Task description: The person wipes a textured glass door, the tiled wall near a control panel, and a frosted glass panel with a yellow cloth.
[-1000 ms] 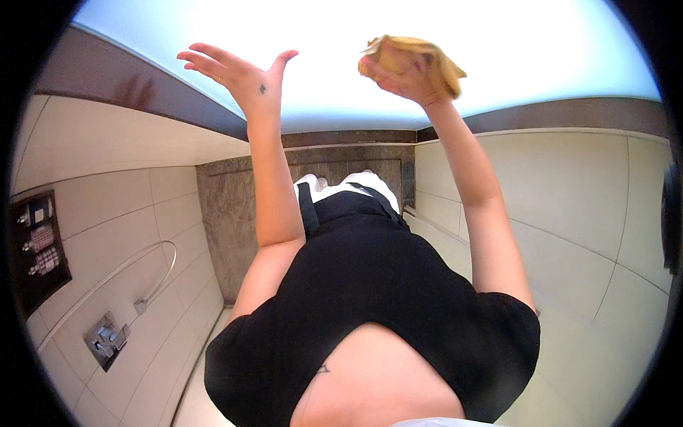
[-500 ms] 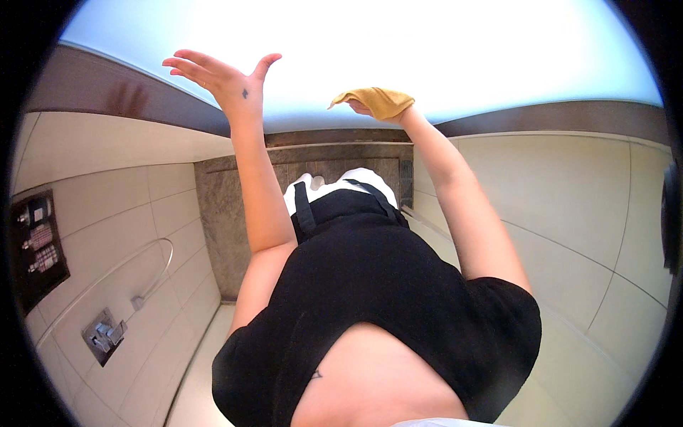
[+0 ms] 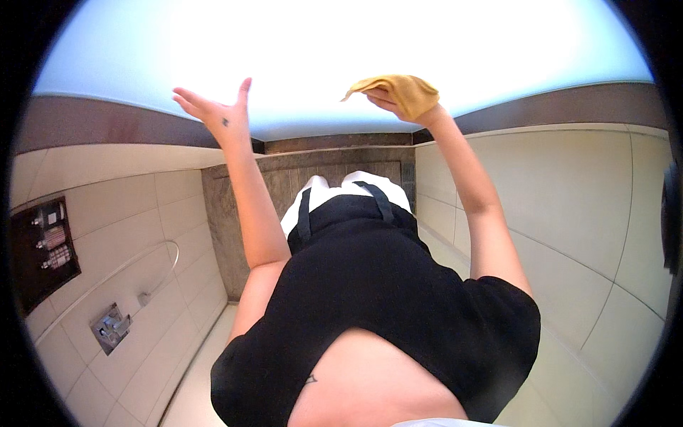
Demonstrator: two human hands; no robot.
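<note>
My right hand [image 3: 383, 101] holds a mustard-yellow cloth [image 3: 413, 91], which drapes over the back of the hand and hangs past the fingers at its left end. It is raised before a bright white, glowing pane [image 3: 299, 64]. Further left, my left hand [image 3: 219, 116] is up with fingers and thumb spread, and nothing is in it. Whether either hand touches the pane, I cannot tell.
A dark brown ledge [image 3: 541, 107] borders the pane. Pale tiled walls [image 3: 548, 185] stand on both sides. On the left are a shower valve [image 3: 112, 327], a hose [image 3: 128, 267] and a dark niche [image 3: 46, 249] with small items. Below lies a brown slatted floor [image 3: 245, 188].
My right hand has shifted right with the yellow cloth. My left hand has come lower in the picture, its fingers still spread. The whole view has tilted a little.
</note>
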